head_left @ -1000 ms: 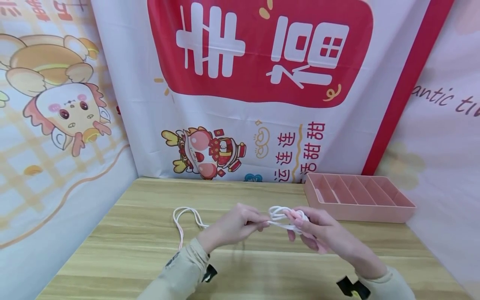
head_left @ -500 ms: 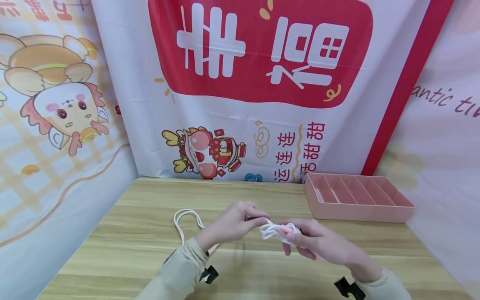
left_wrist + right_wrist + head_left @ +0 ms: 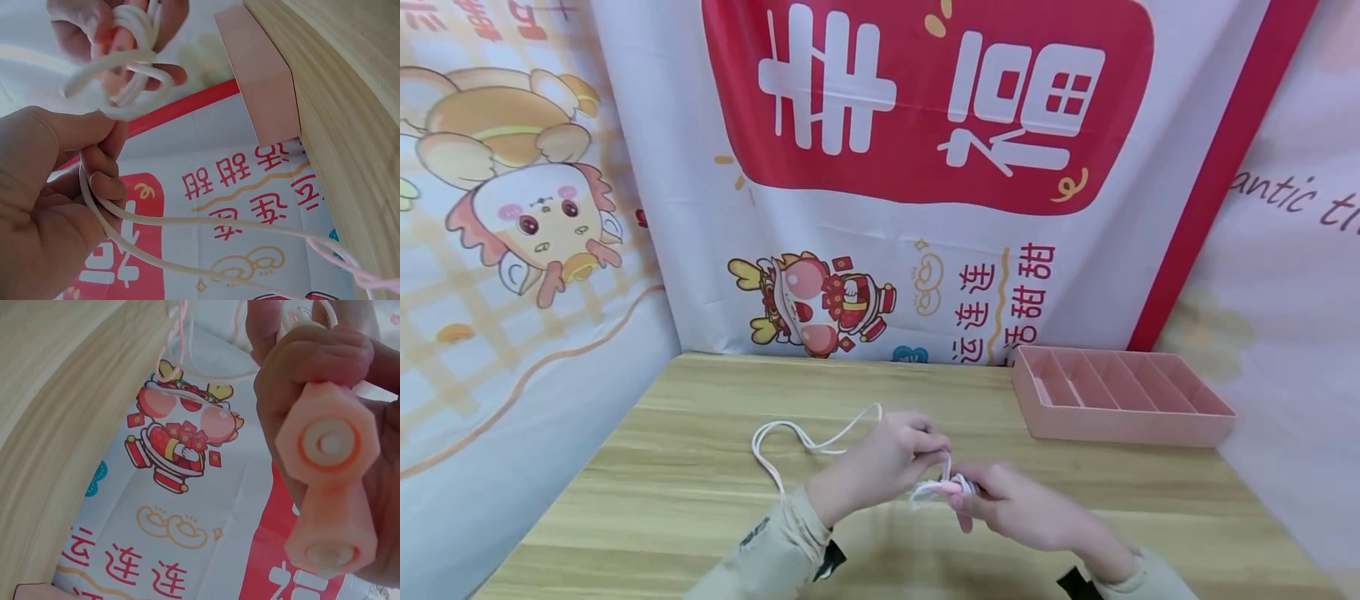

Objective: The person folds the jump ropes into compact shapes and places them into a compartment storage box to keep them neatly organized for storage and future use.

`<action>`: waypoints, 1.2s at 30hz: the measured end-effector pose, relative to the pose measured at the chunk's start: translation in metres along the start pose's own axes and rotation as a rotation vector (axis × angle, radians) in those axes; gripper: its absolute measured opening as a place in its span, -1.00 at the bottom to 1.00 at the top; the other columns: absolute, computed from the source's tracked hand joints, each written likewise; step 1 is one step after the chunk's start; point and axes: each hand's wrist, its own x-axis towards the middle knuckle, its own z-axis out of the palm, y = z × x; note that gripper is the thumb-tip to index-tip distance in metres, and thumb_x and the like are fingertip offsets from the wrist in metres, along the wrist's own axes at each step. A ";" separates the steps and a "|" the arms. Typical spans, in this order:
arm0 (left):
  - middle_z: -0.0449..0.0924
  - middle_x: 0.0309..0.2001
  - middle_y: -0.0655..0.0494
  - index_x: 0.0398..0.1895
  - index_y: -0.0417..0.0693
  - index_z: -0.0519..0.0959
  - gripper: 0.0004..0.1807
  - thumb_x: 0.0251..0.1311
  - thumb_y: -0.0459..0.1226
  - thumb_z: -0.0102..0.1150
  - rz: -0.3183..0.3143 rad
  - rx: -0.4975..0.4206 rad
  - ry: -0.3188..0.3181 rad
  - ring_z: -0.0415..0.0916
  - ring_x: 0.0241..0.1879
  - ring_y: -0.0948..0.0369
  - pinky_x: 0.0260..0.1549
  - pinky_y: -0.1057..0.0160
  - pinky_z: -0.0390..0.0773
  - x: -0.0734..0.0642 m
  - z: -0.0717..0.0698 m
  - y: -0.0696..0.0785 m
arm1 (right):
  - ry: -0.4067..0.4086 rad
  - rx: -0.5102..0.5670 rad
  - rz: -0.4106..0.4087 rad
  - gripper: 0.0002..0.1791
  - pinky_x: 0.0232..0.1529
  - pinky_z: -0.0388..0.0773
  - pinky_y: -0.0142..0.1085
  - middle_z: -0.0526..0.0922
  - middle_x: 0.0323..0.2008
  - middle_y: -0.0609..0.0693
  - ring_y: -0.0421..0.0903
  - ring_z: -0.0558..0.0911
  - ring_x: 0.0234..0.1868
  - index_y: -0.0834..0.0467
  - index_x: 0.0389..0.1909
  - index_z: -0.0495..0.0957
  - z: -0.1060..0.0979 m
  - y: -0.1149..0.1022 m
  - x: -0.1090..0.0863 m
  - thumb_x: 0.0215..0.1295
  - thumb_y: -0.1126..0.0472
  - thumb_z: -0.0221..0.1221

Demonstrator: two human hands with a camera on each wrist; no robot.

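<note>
- Compared with a second ago, the right hand (image 3: 1026, 508) and the bundled jump rope (image 3: 952, 487) sit lower and a little farther left of the pink divided tray (image 3: 1138, 427).
- The left hand (image 3: 891, 458), earlier level with the bundle, now draws a strand upward from it; the loose cord (image 3: 181, 220) also arches higher beside that wrist.
- The left thumb and fingers are bent together, pinching the cord.
- The right fingers curl round the rope's two pink handles (image 3: 337, 500), which have white cord wound about them.
- The whole rope is left of the tray and nearer the person, its slack reaching farther left.
- Behind the tray, a drape (image 3: 685, 250) carries a sideways "幸福" in large white characters on red, with smaller red "连连" and "甜甜" near a cartoon dragon (image 3: 812, 304).
- Right of the tray, another drape (image 3: 1285, 333) shows the cut-off letters "antic ti".
- The tray stands at the back right of a light wood-grain table (image 3: 700, 475).
</note>
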 end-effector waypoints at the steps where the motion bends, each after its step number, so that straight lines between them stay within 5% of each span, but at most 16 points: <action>1: 0.60 -0.34 0.09 -0.29 -0.16 0.74 -0.91 0.14 -0.44 0.38 0.016 0.008 -0.001 0.51 -0.30 0.30 -0.25 0.59 0.46 0.000 0.001 0.001 | 0.011 -0.016 0.017 -0.84 -0.65 0.29 -0.45 0.54 -0.54 -0.19 -0.33 0.31 -0.66 -0.05 -0.27 0.51 0.001 0.000 0.001 0.53 0.08 0.02; 8: 0.55 -0.33 0.09 -0.31 -0.12 0.69 -0.84 0.06 -0.50 0.36 0.150 0.222 0.057 0.50 -0.28 0.23 -0.23 0.52 0.49 0.003 0.003 0.013 | 0.150 -0.004 0.051 -0.84 -0.66 0.33 -0.40 0.61 -0.47 -0.10 -0.29 0.36 -0.64 0.03 0.03 0.46 0.007 0.000 0.003 0.55 0.15 -0.02; 13: 0.55 -0.28 0.07 -0.16 -0.17 0.70 -0.77 0.12 -0.52 0.26 0.132 0.308 0.077 0.48 -0.24 0.24 -0.21 0.52 0.49 0.005 0.001 0.020 | 0.243 0.126 0.070 -0.81 -0.72 0.34 -0.42 0.60 -0.41 0.02 -0.27 0.38 -0.68 0.11 0.05 0.43 0.009 0.000 0.005 0.56 0.15 -0.04; 17: 0.57 -0.24 0.03 -0.07 -0.22 0.69 -0.73 0.14 -0.49 0.31 0.113 0.261 0.123 0.50 -0.20 0.22 -0.17 0.53 0.49 0.006 0.001 0.020 | 0.258 0.278 0.067 -0.73 -0.80 0.32 -0.43 0.59 -0.37 0.17 -0.25 0.36 -0.73 0.17 0.14 0.34 0.008 0.000 0.005 0.57 0.13 -0.05; 24: 0.65 -0.18 -0.01 -0.06 -0.27 0.69 -0.74 0.16 -0.50 0.31 0.055 0.118 0.214 0.59 -0.15 0.19 -0.08 0.46 0.51 0.006 0.003 0.021 | 0.325 0.332 0.107 -0.68 -0.85 0.38 -0.27 0.60 -0.33 0.19 -0.18 0.41 -0.70 0.18 0.14 0.30 0.002 -0.002 0.003 0.55 0.08 -0.01; 32: 0.68 -0.34 0.12 -0.10 -0.24 0.71 -0.80 0.20 -0.44 0.32 -0.038 -0.096 0.305 0.44 -0.48 0.45 -0.50 0.58 0.44 0.008 0.004 0.024 | 0.352 0.392 0.045 -0.67 -0.87 0.41 -0.24 0.61 -0.31 0.25 -0.18 0.43 -0.69 0.26 0.14 0.26 0.000 -0.002 0.000 0.56 0.13 -0.03; 36: 0.70 -0.31 0.08 -0.12 -0.28 0.71 -0.81 0.19 -0.45 0.32 -0.108 -0.199 0.304 0.53 -0.41 0.43 -0.43 0.55 0.52 0.008 0.003 0.026 | 0.363 0.409 0.039 -0.67 -0.88 0.40 -0.22 0.62 -0.31 0.27 -0.17 0.44 -0.68 0.26 0.10 0.23 -0.002 -0.003 0.001 0.55 0.12 -0.01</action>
